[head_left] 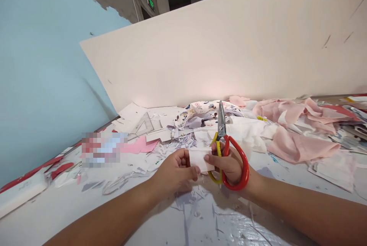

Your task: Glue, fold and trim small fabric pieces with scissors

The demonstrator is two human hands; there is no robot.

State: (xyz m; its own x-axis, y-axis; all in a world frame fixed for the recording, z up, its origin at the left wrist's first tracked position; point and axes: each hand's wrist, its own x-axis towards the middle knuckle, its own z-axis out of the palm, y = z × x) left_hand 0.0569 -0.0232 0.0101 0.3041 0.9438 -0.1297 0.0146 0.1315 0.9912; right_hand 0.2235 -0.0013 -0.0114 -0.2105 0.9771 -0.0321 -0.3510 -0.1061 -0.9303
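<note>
Between my two hands is a small white piece (200,160), paper or cloth, I cannot tell which. My left hand (179,169) pinches its left edge between thumb and fingers. My right hand (229,164) has its thumb on the right edge of the same piece. Scissors (221,122) with red and yellow handles also hang on my right hand, the loops around its fingers. Their blades point away from me and look closed. Just beyond my hands lie paper shreds (185,141) and crumpled white cloth (243,133).
Pink cloth (301,144) is heaped at the right, flower-patterned cloth (200,108) behind the scissors. A clear set square (143,123) and pink paper (142,144) lie left. A white board (215,55) stands along the back of the table (160,223), beside a blue wall (43,66).
</note>
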